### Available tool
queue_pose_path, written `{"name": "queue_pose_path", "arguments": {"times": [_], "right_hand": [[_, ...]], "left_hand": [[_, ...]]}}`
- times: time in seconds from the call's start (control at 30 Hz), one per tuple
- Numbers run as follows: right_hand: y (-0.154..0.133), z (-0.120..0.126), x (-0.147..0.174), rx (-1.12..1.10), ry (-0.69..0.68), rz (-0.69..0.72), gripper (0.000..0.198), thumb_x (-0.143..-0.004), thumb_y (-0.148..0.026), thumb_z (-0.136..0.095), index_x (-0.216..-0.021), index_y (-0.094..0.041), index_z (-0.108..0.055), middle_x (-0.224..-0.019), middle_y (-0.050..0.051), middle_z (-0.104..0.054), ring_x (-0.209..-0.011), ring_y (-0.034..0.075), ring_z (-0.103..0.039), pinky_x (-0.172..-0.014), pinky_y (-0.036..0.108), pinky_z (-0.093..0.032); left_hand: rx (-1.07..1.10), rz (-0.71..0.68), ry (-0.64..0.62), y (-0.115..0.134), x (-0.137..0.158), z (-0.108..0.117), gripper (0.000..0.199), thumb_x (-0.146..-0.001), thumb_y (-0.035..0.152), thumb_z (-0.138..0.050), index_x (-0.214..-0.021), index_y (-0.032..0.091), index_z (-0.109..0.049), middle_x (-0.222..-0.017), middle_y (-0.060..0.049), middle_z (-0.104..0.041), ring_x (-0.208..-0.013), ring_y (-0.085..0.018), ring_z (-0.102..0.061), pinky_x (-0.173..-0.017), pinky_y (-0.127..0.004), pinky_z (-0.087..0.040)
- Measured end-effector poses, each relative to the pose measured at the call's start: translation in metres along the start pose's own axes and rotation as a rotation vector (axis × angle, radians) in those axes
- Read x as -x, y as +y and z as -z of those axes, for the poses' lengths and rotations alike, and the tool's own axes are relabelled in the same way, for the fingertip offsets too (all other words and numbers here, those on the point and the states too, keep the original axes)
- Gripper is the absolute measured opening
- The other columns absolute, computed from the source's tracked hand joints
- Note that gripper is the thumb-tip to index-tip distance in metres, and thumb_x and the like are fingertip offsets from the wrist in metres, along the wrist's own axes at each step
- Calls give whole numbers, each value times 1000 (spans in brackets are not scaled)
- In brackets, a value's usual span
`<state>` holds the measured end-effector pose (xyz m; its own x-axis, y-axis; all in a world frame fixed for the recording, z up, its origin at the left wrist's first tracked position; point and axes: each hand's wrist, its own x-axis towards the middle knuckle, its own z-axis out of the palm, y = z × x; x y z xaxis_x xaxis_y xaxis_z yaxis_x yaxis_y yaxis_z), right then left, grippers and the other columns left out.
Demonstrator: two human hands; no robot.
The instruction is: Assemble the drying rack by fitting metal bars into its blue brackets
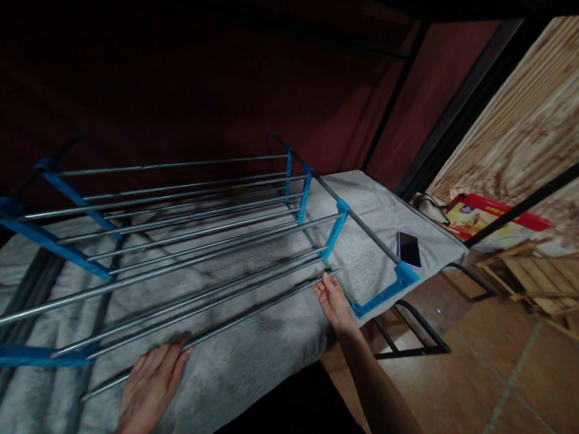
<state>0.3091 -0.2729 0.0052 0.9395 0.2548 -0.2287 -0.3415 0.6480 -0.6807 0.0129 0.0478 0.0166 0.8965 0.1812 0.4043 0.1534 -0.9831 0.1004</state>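
Observation:
A loose grey metal tube (241, 319) lies lengthwise in front of me, low over the bed. My left hand (153, 383) is wrapped over it near its left end, which sticks out past the hand. Close to the tube's right end, my right hand (332, 299) pinches it between thumb and fingers. Behind it stands a rack frame of several metal tubes (203, 230) joined by blue plastic brackets (336, 231). The nearest right bracket (386, 295) has no tube in its front end.
Grey fleece covers the bed (280, 336). A phone (409, 249) lies right of the rack. Several more grey tubes (16, 316) rest at the left. Black bed posts (399, 95) rise behind. A red and yellow box (494, 223) and wooden slats (555, 285) are at the right.

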Motion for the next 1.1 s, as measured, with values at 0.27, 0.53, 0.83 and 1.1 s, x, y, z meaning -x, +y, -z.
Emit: {"name": "queue_pose_path", "arguments": {"times": [0.27,0.53,0.83,1.1], "right_hand": [[-2,-1,1,17,-36,-12,22,-76,-30,-86,-89,-26,-69,-93,-3,-75,-93,13,-69,-91,27,-57],[-5,-3,1,15,-15,-24,25,-74,-27,-84,-95,-28,-71,-100,0,-77,-98,18,-70,-102,39,-56],[-2,-5,-1,-16,10,-23,24,-74,-25,-85,-92,-27,-70,-95,-1,-75,-92,15,-70,-92,31,-57],[-10,-10,1,-48,5,-62,16,-80,-21,-80,-91,-26,-71,-93,-2,-75,-90,15,-70,-87,30,-59]], "left_hand": [[44,-49,51,-4,1,-3,36,-107,46,-40,-112,23,-68,-94,-4,-76,-83,-25,-71,-80,-39,-54],[87,-8,-8,-5,1,1,39,-105,53,-41,-113,27,-69,-99,-3,-78,-89,-25,-74,-82,-39,-57],[73,-2,-26,-2,-3,5,42,-105,55,-38,-104,27,-70,-92,-4,-77,-84,-26,-72,-78,-40,-57],[28,-80,50,-6,2,6,34,-107,43,-39,-108,28,-69,-94,-2,-77,-84,-25,-73,-77,-39,-56]]}}
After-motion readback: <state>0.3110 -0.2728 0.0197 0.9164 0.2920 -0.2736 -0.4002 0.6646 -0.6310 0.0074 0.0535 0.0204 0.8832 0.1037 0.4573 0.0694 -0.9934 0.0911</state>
